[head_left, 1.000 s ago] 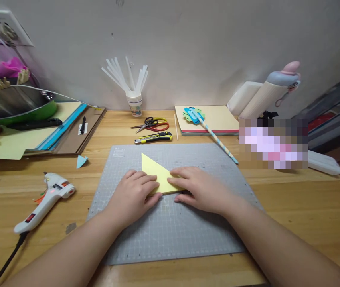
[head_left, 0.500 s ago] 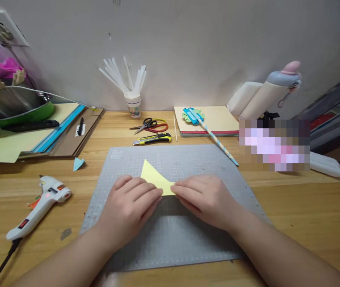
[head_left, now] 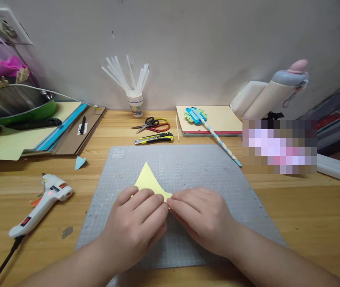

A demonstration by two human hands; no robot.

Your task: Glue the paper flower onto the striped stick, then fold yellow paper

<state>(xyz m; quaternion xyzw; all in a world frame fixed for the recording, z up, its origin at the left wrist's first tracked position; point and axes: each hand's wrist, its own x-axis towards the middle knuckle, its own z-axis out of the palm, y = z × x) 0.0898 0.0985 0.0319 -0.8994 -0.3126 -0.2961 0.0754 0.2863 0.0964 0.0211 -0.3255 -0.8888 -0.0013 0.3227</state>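
Observation:
A piece of yellow paper (head_left: 150, 178) with a pointed far corner is held over the grey cutting mat (head_left: 194, 167). My left hand (head_left: 138, 223) is closed on its near left part, knuckles up. From the other side my right hand (head_left: 204, 217) pinches the near right corner. The fingertips of both hands almost meet at the paper's near edge, which they largely hide. My thumbs are mostly out of sight beneath the fingers.
Left of the mat lies a white glue gun (head_left: 42, 205) with its cord. Beyond the mat are a box cutter (head_left: 154, 138), scissors (head_left: 152, 124), a cup of white sticks (head_left: 135, 103) and a striped stick with a paper flower (head_left: 218, 138).
Both hands have come slightly nearer to me and closer together with the yellow paper. More of its pointed far part shows, and less of its near edge.

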